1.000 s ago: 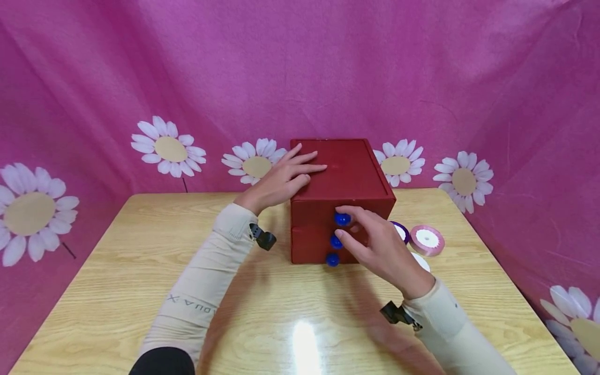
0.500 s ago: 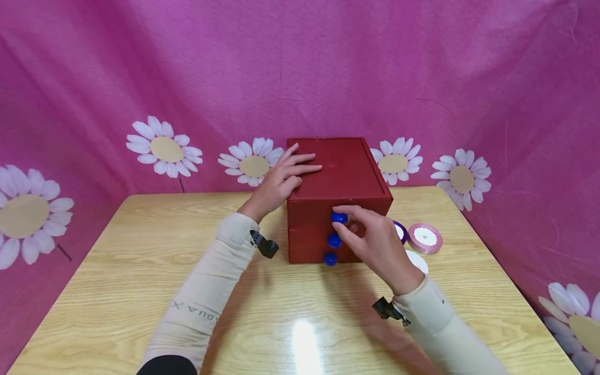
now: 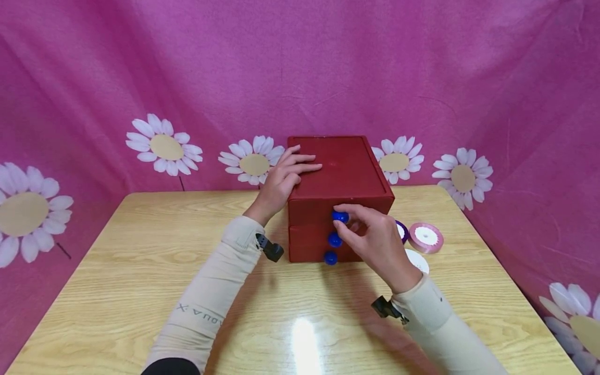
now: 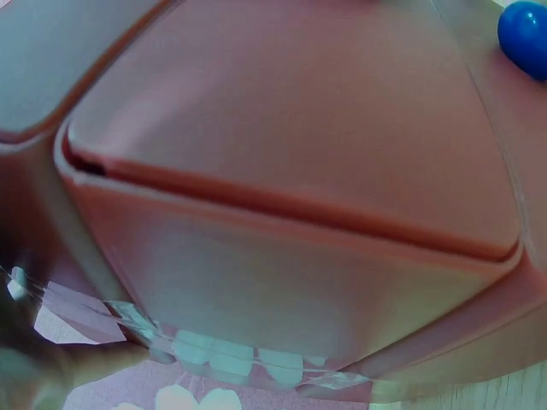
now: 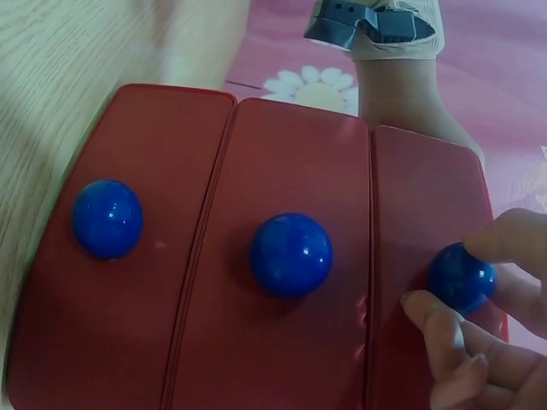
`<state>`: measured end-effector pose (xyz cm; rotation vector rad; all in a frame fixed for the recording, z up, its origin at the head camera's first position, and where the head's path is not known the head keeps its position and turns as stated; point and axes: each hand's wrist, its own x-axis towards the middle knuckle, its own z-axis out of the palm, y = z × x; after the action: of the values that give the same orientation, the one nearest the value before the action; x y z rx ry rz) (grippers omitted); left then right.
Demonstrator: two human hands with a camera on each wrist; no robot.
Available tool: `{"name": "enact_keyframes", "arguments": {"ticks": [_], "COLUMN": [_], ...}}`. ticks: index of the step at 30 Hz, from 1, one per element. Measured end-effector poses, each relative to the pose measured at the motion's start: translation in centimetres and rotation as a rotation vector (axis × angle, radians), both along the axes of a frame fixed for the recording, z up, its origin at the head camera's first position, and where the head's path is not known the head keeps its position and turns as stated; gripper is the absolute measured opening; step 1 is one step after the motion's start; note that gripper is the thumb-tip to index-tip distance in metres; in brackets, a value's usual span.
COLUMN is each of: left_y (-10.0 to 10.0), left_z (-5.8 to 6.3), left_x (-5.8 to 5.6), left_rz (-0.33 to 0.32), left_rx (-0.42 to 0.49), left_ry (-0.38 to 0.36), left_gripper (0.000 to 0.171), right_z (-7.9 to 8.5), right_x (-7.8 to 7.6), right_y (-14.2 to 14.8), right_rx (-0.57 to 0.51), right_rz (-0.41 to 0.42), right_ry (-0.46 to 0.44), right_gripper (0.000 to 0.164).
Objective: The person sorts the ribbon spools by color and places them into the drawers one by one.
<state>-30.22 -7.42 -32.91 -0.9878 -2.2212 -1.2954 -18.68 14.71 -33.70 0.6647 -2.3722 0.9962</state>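
Observation:
A red drawer box (image 3: 342, 166) stands at the back of the table, with three drawers one above another. Each drawer front carries a round blue knob; the middle knob (image 5: 291, 254) and the bottom knob (image 5: 108, 219) are untouched. My right hand (image 3: 377, 239) pinches the top drawer knob (image 5: 461, 278) between thumb and fingers. All three drawers sit closed in the box. My left hand (image 3: 281, 182) rests on the left edge of the box's top, its fingers stretched across the lid. In the left wrist view, the box's side fills most of the picture.
Right of the box lie ribbon spools: a pink spool (image 3: 425, 238), a purple one (image 3: 401, 232) partly behind the box, and a white one (image 3: 417, 260) partly behind my right hand. A pink daisy-print cloth (image 3: 300, 78) hangs behind the wooden table (image 3: 187, 250).
My right thumb has risen from beside the middle knob to the top knob, closing the pinch on it. The left hand stays on the box, its wrist shifted slightly right.

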Motion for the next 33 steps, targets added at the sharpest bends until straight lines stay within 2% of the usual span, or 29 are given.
{"name": "enact_keyframes", "arguments": {"ticks": [7, 20, 33], "left_y": [0.2, 0.2, 0.3], "left_z": [0.2, 0.0, 0.0], "left_x": [0.2, -0.2, 0.2], "left_rz": [0.012, 0.001, -0.009], "left_rx": [0.035, 0.052, 0.096], "left_ry": [-0.035, 0.007, -0.044], "left_gripper": [0.050, 0.050, 0.049], "right_z": [0.0, -0.2, -0.2], "right_x": [-0.2, 0.6, 1.4], "right_y": [-0.1, -0.1, 0.0], "right_rx": [-0.007, 0.008, 0.010], "right_rz": [-0.008, -0.039, -0.040], "right_ry": [0.031, 0.039, 0.026], "right_gripper": [0.035, 0.032, 0.035]}}
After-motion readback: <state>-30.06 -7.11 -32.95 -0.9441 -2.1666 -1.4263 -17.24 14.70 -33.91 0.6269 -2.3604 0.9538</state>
